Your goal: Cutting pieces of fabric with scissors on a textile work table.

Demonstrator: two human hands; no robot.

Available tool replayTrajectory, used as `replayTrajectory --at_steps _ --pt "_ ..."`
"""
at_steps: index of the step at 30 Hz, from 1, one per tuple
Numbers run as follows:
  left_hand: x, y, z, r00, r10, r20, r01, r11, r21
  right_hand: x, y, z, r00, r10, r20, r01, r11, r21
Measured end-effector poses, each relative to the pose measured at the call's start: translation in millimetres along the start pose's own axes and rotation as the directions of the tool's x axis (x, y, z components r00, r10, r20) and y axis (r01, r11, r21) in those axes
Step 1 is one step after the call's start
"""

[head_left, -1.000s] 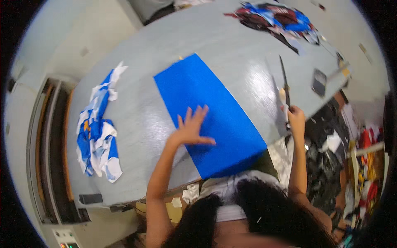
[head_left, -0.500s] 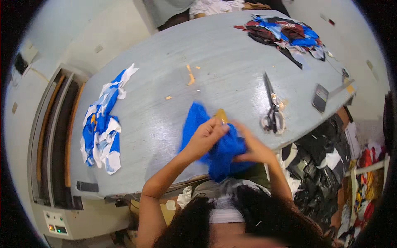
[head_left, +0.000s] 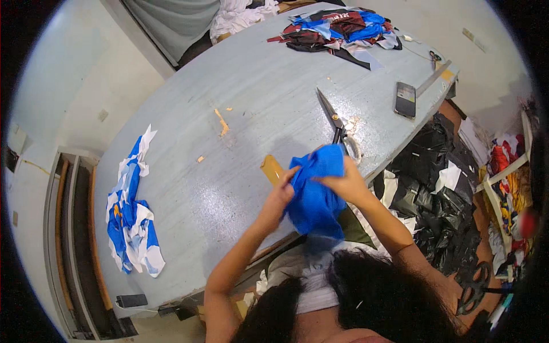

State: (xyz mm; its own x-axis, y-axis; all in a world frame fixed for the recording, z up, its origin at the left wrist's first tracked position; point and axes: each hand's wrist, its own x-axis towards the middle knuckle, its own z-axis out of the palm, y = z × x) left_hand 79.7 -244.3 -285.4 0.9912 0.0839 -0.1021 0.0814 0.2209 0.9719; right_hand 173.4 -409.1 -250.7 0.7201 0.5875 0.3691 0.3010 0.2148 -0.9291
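Note:
Both of my hands grip a bunched piece of blue fabric (head_left: pixel 317 200) above the table's near edge. My left hand (head_left: pixel 280 194) pinches its left side. Fingers and thumb of my right hand (head_left: pixel 347 186) close on its right side. A glossy yellow-brown strip (head_left: pixel 271 168) juts out just beyond my left fingers; whether that hand holds it or it sticks to the fabric I cannot tell. Large scissors (head_left: pixel 336 117) lie beyond the fabric, blades pointing away, their handles close to my right hand.
On the grey table (head_left: pixel 189 177) lie blue-and-white fabric pieces (head_left: pixel 132 211) at left, a mixed fabric heap (head_left: pixel 346 28) at the far end, a phone (head_left: pixel 405 100), a metal ruler (head_left: pixel 434 79) and tan scraps (head_left: pixel 221 123). Black plastic bags (head_left: pixel 429 194) fill the floor at right.
The view has turned, shifting the table's things. My hands have turned the blue fabric and spread it upward. The yellow-brown strip, earlier between my hands, now shows left of the fabric.

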Motion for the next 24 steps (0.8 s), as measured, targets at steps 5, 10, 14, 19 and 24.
replayTrajectory --at_steps 5,10,14,19,24 --pt "-28.0 -52.5 23.9 0.919 -0.098 0.383 -0.138 0.828 0.544 15.9 -21.5 6.8 0.804 0.099 -0.587 0.231 0.857 0.460" --pt "-11.3 -12.6 24.5 0.986 -0.148 -0.072 0.155 0.981 0.118 -8.2 -6.5 -16.9 0.921 -0.040 -0.388 0.045 0.999 0.005" --pt "-9.1 12.6 -9.1 1.000 0.014 -0.016 -0.013 0.997 0.078 -9.8 -9.0 -5.6 0.941 0.136 0.311 -0.054 0.964 -0.259" --pt "-29.2 58.8 -4.9 0.956 -0.145 0.253 0.060 0.947 0.315 2.8 14.3 -10.2 0.665 0.379 0.644 -0.416 0.904 -0.102" --pt "-56.7 79.4 -28.7 0.861 -0.110 0.496 -0.042 0.958 0.285 92.8 41.8 -87.7 0.712 0.411 0.570 -0.041 0.834 -0.550"
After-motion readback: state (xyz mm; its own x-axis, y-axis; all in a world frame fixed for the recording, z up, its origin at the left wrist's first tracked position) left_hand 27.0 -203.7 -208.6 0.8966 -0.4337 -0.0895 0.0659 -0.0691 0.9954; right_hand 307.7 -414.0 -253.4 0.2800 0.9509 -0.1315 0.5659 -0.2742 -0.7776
